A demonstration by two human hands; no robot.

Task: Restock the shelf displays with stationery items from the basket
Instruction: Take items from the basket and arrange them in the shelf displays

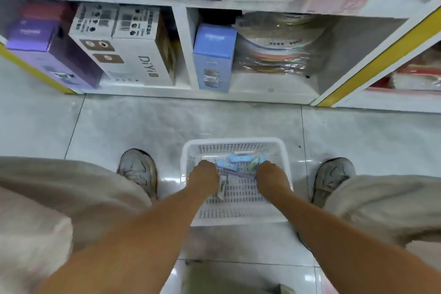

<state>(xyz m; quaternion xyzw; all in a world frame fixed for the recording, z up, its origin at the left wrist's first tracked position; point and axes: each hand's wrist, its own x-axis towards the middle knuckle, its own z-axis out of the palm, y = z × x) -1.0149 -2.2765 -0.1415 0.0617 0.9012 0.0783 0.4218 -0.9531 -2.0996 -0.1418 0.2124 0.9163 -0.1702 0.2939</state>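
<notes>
While both arms reach straight down, left hand (205,175) and right hand (267,174) sunk into basket (285,157), backs toward the camera, fingers pointing down out of sight among the packets (235,162). Cannot tell how far either hand is open, nor whether either grips anything; both touching or just above the heap of small blue, green and purple packets at the basket's far end. White slotted basket on the tiled floor (167,124) between two grey shoes, left shoe (139,169) just beside its left wall, right shoe (334,176) a little apart on the other side. Near the shelf (181,48) beyond: white box (133,55) and purple box (45,48) in the left bay, blue box (213,55) upright beside a stack of wrapped round plates (279,48) in the right bay. Motion blur softens the packets.
</notes>
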